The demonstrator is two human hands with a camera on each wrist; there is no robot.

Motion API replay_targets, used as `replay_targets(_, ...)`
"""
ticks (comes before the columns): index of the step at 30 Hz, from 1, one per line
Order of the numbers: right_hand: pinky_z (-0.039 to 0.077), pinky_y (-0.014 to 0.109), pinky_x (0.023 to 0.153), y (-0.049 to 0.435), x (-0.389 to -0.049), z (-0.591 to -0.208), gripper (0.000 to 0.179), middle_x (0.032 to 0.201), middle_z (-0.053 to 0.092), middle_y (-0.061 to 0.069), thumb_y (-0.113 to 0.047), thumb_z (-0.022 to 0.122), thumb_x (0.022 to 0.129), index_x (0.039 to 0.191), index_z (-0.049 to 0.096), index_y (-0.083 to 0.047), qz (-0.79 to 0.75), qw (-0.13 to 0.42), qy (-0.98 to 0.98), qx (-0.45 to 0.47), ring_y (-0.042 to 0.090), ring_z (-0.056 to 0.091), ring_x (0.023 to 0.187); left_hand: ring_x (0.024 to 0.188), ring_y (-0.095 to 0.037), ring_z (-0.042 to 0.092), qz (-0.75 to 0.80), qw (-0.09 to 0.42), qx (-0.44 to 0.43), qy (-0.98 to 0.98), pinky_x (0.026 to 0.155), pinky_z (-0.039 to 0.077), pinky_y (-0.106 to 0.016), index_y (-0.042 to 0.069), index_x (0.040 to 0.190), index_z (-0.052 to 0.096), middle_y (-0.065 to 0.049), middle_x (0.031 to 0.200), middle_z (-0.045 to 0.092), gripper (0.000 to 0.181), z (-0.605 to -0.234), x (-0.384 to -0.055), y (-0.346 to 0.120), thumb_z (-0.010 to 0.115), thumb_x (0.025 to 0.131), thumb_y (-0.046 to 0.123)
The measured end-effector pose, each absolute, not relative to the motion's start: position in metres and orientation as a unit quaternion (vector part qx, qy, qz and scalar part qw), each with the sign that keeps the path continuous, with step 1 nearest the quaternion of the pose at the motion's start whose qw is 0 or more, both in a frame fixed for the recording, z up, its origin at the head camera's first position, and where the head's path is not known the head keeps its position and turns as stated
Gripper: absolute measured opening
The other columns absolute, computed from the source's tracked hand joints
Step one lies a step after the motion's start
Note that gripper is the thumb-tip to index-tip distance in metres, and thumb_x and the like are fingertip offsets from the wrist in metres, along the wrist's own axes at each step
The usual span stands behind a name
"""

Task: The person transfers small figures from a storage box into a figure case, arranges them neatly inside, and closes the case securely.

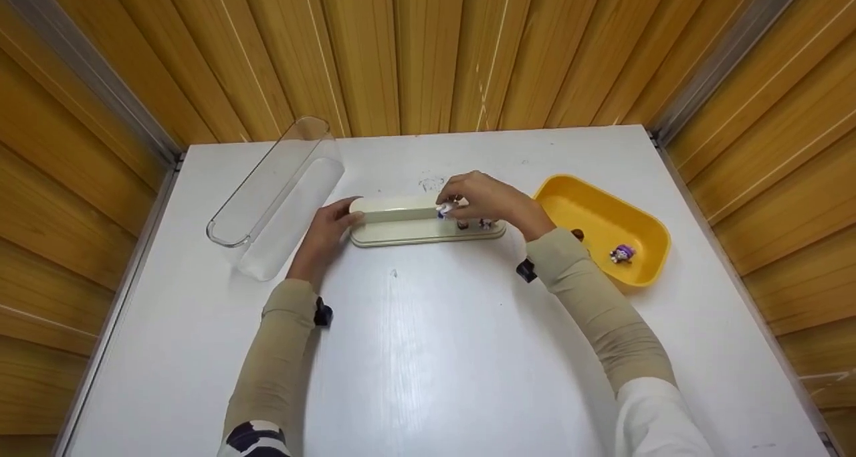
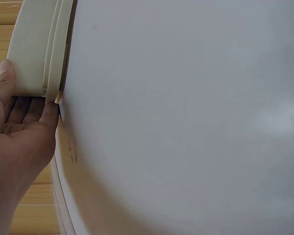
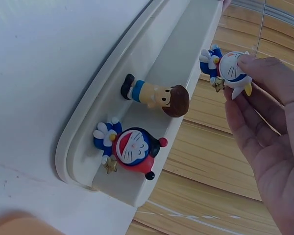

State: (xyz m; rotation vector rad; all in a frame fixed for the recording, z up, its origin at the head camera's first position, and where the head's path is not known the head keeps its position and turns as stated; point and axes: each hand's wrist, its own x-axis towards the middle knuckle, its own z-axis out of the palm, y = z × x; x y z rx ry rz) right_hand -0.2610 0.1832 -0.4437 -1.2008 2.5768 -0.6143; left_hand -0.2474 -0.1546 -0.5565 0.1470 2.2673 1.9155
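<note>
A long cream display base (image 1: 401,233) with rounded ends and a raised back step lies across the middle of the table. My left hand (image 1: 326,228) grips its left end, thumb on one side and fingers on the other. Between thumb and fingers, my right hand (image 3: 274,110) pinches a small blue-and-white cat figurine (image 3: 232,67) with a gold star, over the base's right half. Two figurines stand at the base's right end: a brown-haired boy figurine (image 3: 154,96) and a blue cat figurine (image 3: 132,147) in a red-and-black hat.
On the right, a yellow tray (image 1: 659,239) holds a purple-hatted figurine (image 1: 622,253) and a small brown piece (image 1: 577,234), partly hidden by my right sleeve. A long clear cover (image 1: 267,189) lies at the left. Wood-patterned panels (image 1: 428,49) enclose the table's back and sides.
</note>
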Motion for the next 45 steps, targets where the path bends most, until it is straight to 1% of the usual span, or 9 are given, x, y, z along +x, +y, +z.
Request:
replay_targets(3, 0.057, 0.042, 0.092, 0.180, -0.266, -0.446, 0.024, 0.112, 0.072, 0.011, -0.008, 0.072, 0.094, 0.117, 0.074, -0.003, -0.208, 0.122, 0.883, -0.403, 0.023, 0.068, 0.101, 0.133, -0.022, 0.052, 0.644, 0.083, 0.055, 0.758, 0.116, 0.037, -0.036, 0.004, 0.139, 0.060, -0.012, 0.138, 0.062, 0.044, -0.555, -0.248, -0.155, 0.067, 0.100, 0.020)
replay_targets(9, 0.058, 0.034, 0.087, 0.170, -0.270, -0.452, 0.023, 0.107, 0.075, 0.009, -0.011, 0.075, 0.093, 0.115, 0.077, -0.004, -0.182, 0.131, 0.899, -0.377, 0.019, 0.069, 0.093, 0.136, -0.023, 0.051, 0.634, 0.100, 0.063, 0.765, 0.118, 0.036, -0.039, 0.006, 0.144, 0.056, -0.012, 0.142, 0.059, 0.046, -0.557, -0.245, -0.157, 0.064, 0.102, 0.023)
replay_targets(17, 0.058, 0.037, 0.088, 0.162, -0.275, -0.456, 0.022, 0.106, 0.076, 0.010, -0.011, 0.076, 0.093, 0.114, 0.077, -0.004, -0.167, 0.147, 0.911, -0.347, 0.020, 0.067, 0.092, 0.133, -0.018, 0.053, 0.611, 0.093, 0.058, 0.784, 0.116, 0.038, -0.036, 0.010, 0.143, 0.058, -0.006, 0.139, 0.062, 0.045, -0.556, -0.246, -0.157, 0.065, 0.101, 0.026)
replay_targets(20, 0.057, 0.037, 0.089, 0.158, -0.276, -0.458, 0.022, 0.106, 0.075, 0.009, -0.011, 0.076, 0.093, 0.113, 0.077, -0.004, -0.161, 0.154, 0.912, -0.345, 0.020, 0.067, 0.093, 0.131, -0.019, 0.054, 0.615, 0.090, 0.057, 0.781, 0.115, 0.039, -0.036, 0.008, 0.142, 0.059, -0.008, 0.138, 0.062, 0.044, -0.556, -0.247, -0.157, 0.066, 0.101, 0.024)
replay_targets(22, 0.058, 0.036, 0.088, 0.155, -0.276, -0.459, 0.020, 0.105, 0.075, 0.010, -0.010, 0.077, 0.092, 0.111, 0.078, -0.004, -0.163, 0.152, 0.912, -0.346, 0.020, 0.067, 0.092, 0.130, -0.019, 0.054, 0.617, 0.090, 0.055, 0.780, 0.114, 0.040, -0.036, 0.008, 0.141, 0.060, -0.008, 0.137, 0.063, 0.044, -0.557, -0.247, -0.157, 0.066, 0.101, 0.023)
replay_targets(29, 0.059, 0.033, 0.083, 0.151, -0.273, -0.465, 0.011, 0.100, 0.076, 0.007, -0.006, 0.078, 0.089, 0.100, 0.081, -0.005, -0.150, 0.117, 0.912, -0.362, 0.018, 0.068, 0.090, 0.132, -0.020, 0.053, 0.619, 0.091, 0.060, 0.778, 0.116, 0.038, -0.036, 0.007, 0.142, 0.059, -0.009, 0.139, 0.062, 0.045, -0.557, -0.248, -0.157, 0.066, 0.101, 0.025)
replay_targets(35, 0.058, 0.033, 0.084, 0.150, -0.272, -0.466, 0.012, 0.099, 0.075, 0.006, -0.006, 0.078, 0.090, 0.101, 0.080, -0.005, -0.143, 0.123, 0.914, -0.359, 0.017, 0.066, 0.089, 0.131, -0.022, 0.054, 0.631, 0.087, 0.060, 0.769, 0.115, 0.039, -0.036, 0.004, 0.141, 0.059, -0.012, 0.138, 0.062, 0.044, -0.556, -0.248, -0.157, 0.066, 0.100, 0.021)
replay_targets(42, 0.057, 0.033, 0.083, 0.150, -0.270, -0.469, 0.016, 0.104, 0.075, 0.005, -0.005, 0.074, 0.093, 0.108, 0.079, -0.007, -0.147, 0.125, 0.909, -0.369, 0.016, 0.066, 0.090, 0.136, -0.021, 0.051, 0.609, 0.095, 0.056, 0.786, 0.116, 0.038, -0.035, 0.007, 0.144, 0.056, -0.009, 0.142, 0.060, 0.047, -0.557, -0.247, -0.157, 0.064, 0.101, 0.024)
replay_targets(45, 0.057, 0.033, 0.083, 0.152, -0.270, -0.468, 0.016, 0.104, 0.075, 0.004, -0.006, 0.074, 0.093, 0.108, 0.079, -0.007, -0.146, 0.121, 0.907, -0.376, 0.016, 0.065, 0.089, 0.136, -0.022, 0.051, 0.612, 0.090, 0.057, 0.784, 0.116, 0.038, -0.037, 0.006, 0.143, 0.057, -0.011, 0.142, 0.060, 0.047, -0.558, -0.249, -0.156, 0.065, 0.101, 0.024)
